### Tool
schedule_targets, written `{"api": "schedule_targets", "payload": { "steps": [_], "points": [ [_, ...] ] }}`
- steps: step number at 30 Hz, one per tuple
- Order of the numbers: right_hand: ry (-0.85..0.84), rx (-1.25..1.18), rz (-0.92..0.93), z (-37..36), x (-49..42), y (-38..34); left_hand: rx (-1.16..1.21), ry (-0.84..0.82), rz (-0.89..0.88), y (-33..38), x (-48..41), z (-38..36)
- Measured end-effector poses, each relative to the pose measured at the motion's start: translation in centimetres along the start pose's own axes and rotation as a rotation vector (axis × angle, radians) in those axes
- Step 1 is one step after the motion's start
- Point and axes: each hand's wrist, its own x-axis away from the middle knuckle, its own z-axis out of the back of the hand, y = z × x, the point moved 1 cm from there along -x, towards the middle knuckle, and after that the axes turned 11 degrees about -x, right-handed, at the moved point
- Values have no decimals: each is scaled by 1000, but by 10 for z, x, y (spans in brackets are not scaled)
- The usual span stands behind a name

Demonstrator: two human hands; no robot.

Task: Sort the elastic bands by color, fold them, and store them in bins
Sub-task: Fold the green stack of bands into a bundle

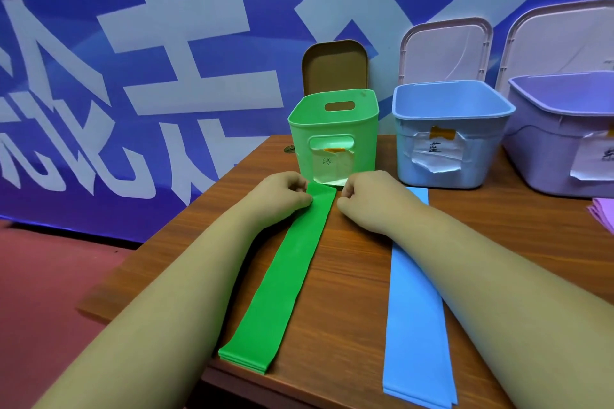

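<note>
Desk (352, 276) carries a green band (292, 262) laid lengthwise, its far end just before the green bin (334, 129); left hand (285, 194) and right hand (362, 197) pinch that end's two corners, fingers curled; blue band (415, 325) lies alongside, partly under the right forearm, near the blue bin (448, 129).

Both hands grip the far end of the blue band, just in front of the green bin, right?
No: the head view shows the left hand and right hand gripping the far end of the green band, just in front of the green bin. The blue band lies beside it.
</note>
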Motion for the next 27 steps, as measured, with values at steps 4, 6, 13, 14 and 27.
{"api": "schedule_targets", "payload": {
  "steps": [4, 6, 13, 14, 27],
  "points": [
    [1, -1, 6, 0, 1, -1, 0, -6, 1, 0, 1, 2],
    [-1, -1, 5, 0, 1, -1, -2, 6, 5, -1, 1, 3],
    [-4, 8, -1, 1, 2, 0, -26, 2, 19, 0, 0, 4],
    [-4, 6, -3, 1, 2, 0, -11, -2, 17, 1, 1, 4],
    [-5, 16, 10, 0, -2, 0, 85, 96, -117, 0, 5, 4]
  ]
}}
